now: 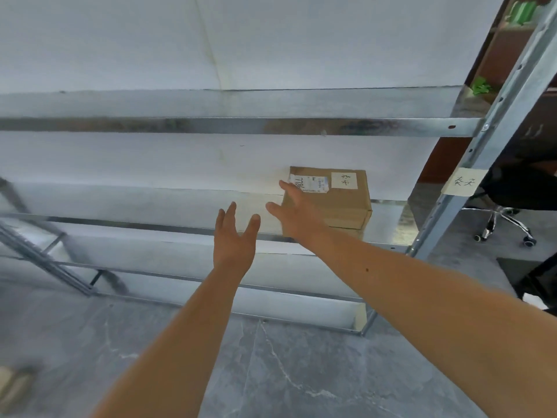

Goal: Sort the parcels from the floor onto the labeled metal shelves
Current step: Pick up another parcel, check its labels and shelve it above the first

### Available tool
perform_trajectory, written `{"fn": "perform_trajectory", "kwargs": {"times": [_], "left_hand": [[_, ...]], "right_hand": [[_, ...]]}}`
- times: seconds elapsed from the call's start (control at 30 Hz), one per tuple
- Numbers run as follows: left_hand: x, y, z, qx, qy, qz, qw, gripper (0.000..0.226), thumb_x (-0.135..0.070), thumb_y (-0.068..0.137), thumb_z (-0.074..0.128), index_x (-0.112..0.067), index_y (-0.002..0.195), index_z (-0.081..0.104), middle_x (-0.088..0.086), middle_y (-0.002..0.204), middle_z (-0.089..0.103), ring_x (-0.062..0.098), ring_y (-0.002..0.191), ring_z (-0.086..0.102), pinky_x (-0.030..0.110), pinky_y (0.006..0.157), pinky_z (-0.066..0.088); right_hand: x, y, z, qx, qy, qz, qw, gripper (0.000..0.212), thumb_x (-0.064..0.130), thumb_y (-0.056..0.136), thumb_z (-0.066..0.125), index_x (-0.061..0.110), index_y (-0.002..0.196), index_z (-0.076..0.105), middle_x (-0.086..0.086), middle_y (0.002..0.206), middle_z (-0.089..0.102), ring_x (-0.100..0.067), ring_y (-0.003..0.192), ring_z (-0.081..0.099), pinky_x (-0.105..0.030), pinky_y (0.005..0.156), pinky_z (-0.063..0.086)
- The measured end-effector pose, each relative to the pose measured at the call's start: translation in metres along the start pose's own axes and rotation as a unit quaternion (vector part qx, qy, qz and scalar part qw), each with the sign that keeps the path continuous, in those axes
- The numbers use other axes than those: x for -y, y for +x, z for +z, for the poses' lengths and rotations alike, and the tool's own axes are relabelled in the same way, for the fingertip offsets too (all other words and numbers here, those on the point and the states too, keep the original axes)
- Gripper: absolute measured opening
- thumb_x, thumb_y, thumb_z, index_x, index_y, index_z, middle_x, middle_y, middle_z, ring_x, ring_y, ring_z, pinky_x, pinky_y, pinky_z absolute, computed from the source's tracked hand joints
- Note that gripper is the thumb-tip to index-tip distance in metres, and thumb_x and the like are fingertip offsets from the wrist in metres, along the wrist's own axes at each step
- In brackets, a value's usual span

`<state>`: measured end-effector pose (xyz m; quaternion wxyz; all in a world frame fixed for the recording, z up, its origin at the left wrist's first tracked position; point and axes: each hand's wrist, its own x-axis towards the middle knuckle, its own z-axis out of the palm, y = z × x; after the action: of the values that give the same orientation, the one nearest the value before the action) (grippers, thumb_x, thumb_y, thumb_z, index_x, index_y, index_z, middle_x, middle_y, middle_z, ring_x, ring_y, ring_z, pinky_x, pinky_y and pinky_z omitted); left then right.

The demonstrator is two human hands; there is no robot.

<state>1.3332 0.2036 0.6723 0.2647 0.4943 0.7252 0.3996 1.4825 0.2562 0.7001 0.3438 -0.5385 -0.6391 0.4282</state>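
Observation:
A brown cardboard parcel (340,203) with a white shipping label and a handwritten paper tag sits on the middle metal shelf (180,227), near its right end. My right hand (297,214) lies flat against the parcel's left front side, fingers spread, not gripping it. My left hand (235,239) hovers open to the left of the parcel, in front of the shelf edge, holding nothing. A paper label (462,182) with handwriting is taped to the right upright post (494,116) of the rack.
The upper shelf (229,126) crosses above the parcel. Lower shelf rails run below. A black office chair (512,206) stands right of the rack. Another parcel (15,384) lies on the grey tiled floor at bottom left. A white wall is behind the rack.

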Motion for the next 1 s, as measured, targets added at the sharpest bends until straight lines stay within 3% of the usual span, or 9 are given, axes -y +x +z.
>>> {"fn": "perform_trajectory", "kwargs": {"times": [0.1,0.17,0.33,0.47,0.7,0.83,0.9,1.0], "left_hand": [[0.017,-0.002,-0.033,-0.012,-0.001,0.005,1.000,0.071,-0.061,0.104,0.048,-0.039,0.167,0.022,-0.009,0.178,0.009,0.017,0.161,0.023,0.042,0.122,0.032],[0.028,0.000,-0.059,-0.029,0.000,0.012,1.000,0.070,-0.061,0.104,0.047,-0.040,0.167,0.023,-0.010,0.178,0.011,0.015,0.162,0.020,0.040,0.122,0.031],[0.062,0.013,-0.136,-0.089,-0.044,-0.015,0.995,0.066,-0.059,0.105,0.047,-0.039,0.166,0.028,-0.010,0.175,0.023,0.013,0.161,0.022,0.039,0.126,0.026],[0.107,0.020,-0.204,-0.138,-0.067,-0.073,0.985,0.066,-0.058,0.106,0.046,-0.038,0.166,0.028,-0.009,0.172,0.032,0.018,0.157,0.033,0.040,0.124,0.029],[0.197,0.013,-0.302,-0.193,-0.094,-0.132,0.968,0.065,-0.062,0.104,0.046,-0.042,0.164,0.029,-0.006,0.171,0.034,0.022,0.156,0.037,0.045,0.123,0.033],[0.239,0.003,-0.344,-0.246,-0.107,-0.154,0.951,0.063,-0.053,0.108,0.048,-0.031,0.165,0.032,-0.005,0.170,0.037,0.021,0.154,0.038,0.034,0.116,0.032],[0.261,-0.003,-0.364,-0.266,-0.114,-0.179,0.940,0.065,-0.054,0.107,0.048,-0.031,0.165,0.031,-0.003,0.171,0.035,0.022,0.156,0.036,0.039,0.122,0.030],[0.288,-0.010,-0.391,-0.302,-0.139,-0.217,0.918,0.065,-0.055,0.107,0.047,-0.032,0.166,0.031,-0.003,0.172,0.034,0.022,0.157,0.034,0.041,0.124,0.028]], "right_hand": [[0.018,0.004,0.036,0.045,-0.081,-0.048,0.995,0.070,0.048,0.098,0.060,0.034,0.161,0.033,0.007,0.174,0.017,-0.013,0.162,0.005,-0.047,0.131,0.011],[0.034,0.008,0.065,0.062,-0.096,-0.068,0.991,0.068,0.049,0.099,0.059,0.033,0.161,0.034,0.007,0.174,0.020,-0.012,0.162,0.007,-0.045,0.131,0.012],[0.083,0.012,0.150,0.095,-0.024,-0.077,0.992,0.063,0.046,0.100,0.059,0.032,0.158,0.040,0.008,0.170,0.030,-0.013,0.158,0.022,-0.040,0.128,0.020],[0.119,0.012,0.227,0.139,0.031,-0.073,0.987,0.060,0.046,0.101,0.058,0.033,0.157,0.041,0.007,0.168,0.036,-0.018,0.154,0.033,-0.045,0.126,0.028],[0.158,0.003,0.356,0.238,0.047,-0.084,0.966,0.058,0.047,0.101,0.056,0.034,0.156,0.042,0.012,0.164,0.040,-0.013,0.151,0.036,-0.038,0.123,0.031],[0.172,-0.007,0.426,0.301,0.041,-0.092,0.948,0.060,0.048,0.101,0.056,0.032,0.158,0.041,0.010,0.165,0.039,-0.015,0.152,0.036,-0.040,0.123,0.032],[0.179,-0.013,0.457,0.324,0.048,-0.083,0.941,0.061,0.046,0.101,0.057,0.030,0.158,0.042,0.007,0.161,0.043,-0.015,0.148,0.041,-0.033,0.117,0.035],[0.188,-0.020,0.500,0.359,0.041,-0.087,0.929,0.066,0.050,0.098,0.059,0.031,0.158,0.040,0.005,0.164,0.041,-0.016,0.150,0.039,-0.041,0.122,0.035]]}}
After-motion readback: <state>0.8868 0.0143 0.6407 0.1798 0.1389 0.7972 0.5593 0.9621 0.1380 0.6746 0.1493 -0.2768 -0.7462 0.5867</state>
